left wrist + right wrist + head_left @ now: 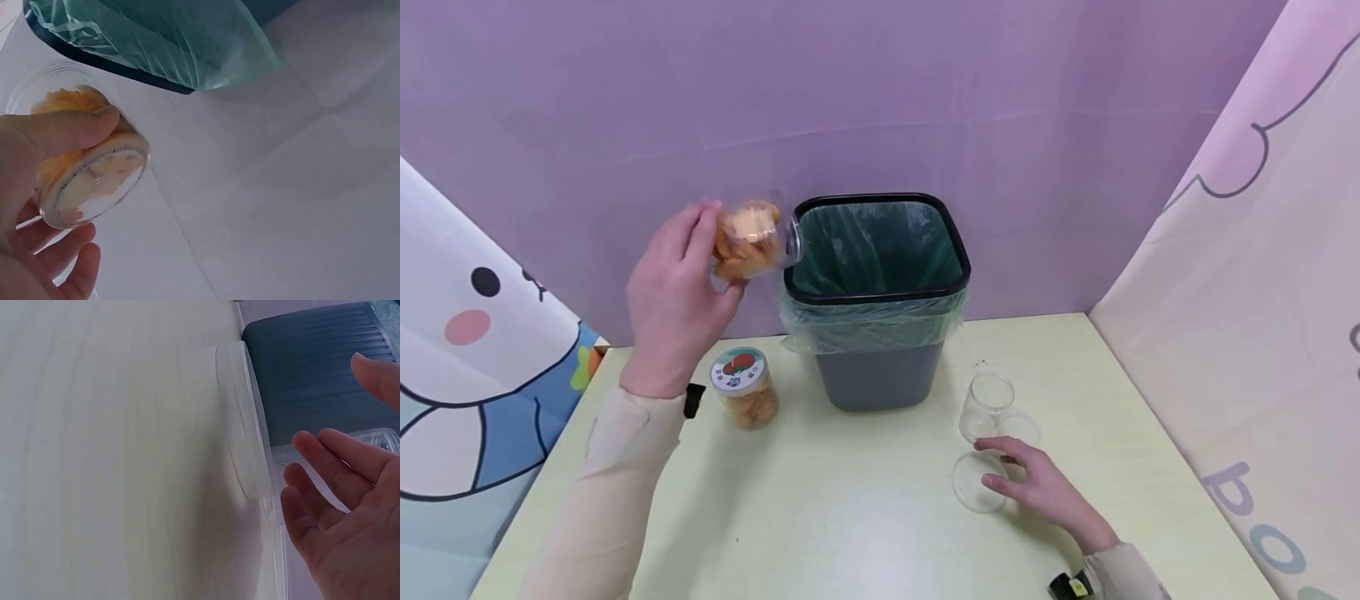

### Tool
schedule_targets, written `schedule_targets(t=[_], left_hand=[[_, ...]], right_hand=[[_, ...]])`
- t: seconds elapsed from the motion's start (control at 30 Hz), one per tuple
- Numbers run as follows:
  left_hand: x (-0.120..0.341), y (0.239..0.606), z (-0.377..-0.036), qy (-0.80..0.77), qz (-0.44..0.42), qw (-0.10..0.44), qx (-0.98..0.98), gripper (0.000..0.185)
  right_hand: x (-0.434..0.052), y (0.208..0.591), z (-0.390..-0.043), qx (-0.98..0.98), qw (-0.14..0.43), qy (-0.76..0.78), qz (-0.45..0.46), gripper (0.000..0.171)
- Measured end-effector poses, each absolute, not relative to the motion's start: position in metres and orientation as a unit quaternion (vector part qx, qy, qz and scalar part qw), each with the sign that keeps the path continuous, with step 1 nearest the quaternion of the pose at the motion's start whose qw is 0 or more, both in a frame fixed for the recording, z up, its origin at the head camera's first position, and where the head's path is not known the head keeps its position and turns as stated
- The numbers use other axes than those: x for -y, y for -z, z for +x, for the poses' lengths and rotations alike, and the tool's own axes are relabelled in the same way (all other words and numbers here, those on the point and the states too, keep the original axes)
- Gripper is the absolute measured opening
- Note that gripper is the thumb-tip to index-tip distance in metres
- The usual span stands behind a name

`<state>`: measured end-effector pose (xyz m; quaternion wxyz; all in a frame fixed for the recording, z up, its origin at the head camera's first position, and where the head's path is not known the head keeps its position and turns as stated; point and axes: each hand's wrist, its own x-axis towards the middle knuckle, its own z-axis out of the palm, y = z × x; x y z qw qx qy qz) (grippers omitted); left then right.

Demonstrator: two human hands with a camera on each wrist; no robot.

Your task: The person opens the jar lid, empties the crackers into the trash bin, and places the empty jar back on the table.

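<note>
My left hand (677,292) grips a clear plastic jar (748,242) of orange-brown snack pieces, raised above the table. The jar lies tipped on its side, its open mouth pointing right at the left rim of a trash bin (880,379). In the left wrist view, the thumb presses along the jar (97,184) and the pieces are still inside. My right hand (1041,487) hovers low at the right, fingers loosely bent and holding nothing. Beneath its fingertips is a clear round lid (970,487), also seen in the right wrist view as a pale disc (240,419).
A lidded jar of similar pieces (748,408) stands left of the bin. To the bin's right stands an empty clear jar (987,407), with another clear lid (1024,427) beside it. A green bag (872,325) lines the bin. Purple cloth (1037,167) hangs behind.
</note>
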<state>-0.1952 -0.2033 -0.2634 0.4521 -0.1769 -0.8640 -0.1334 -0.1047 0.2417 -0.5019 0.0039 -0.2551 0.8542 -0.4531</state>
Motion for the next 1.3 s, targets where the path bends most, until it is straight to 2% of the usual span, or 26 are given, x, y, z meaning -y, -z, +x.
schedule_targets(t=[0.3, 0.53, 1.1, 1.3], left_hand=[[0.197, 0.256, -0.203, 0.061, -0.197, 0.452, 0.868, 0.071], [0.193, 0.251, -0.206, 0.013, -0.22, 0.486, 0.846, 0.058], [0.181, 0.246, -0.206, -0.003, -0.289, 0.476, 0.831, 0.064], [0.173, 0.243, -0.203, -0.006, -0.276, 0.482, 0.832, 0.065]], right_hand=[[-0.239, 0.5, -0.102, -0.851, 0.016, 0.464, -0.247, 0.046], [-0.238, 0.497, -0.101, -0.85, 0.017, 0.463, -0.25, 0.044], [-0.238, 0.498, -0.097, -0.85, 0.008, 0.457, -0.262, 0.042], [-0.238, 0.497, -0.096, -0.849, 0.008, 0.46, -0.261, 0.041]])
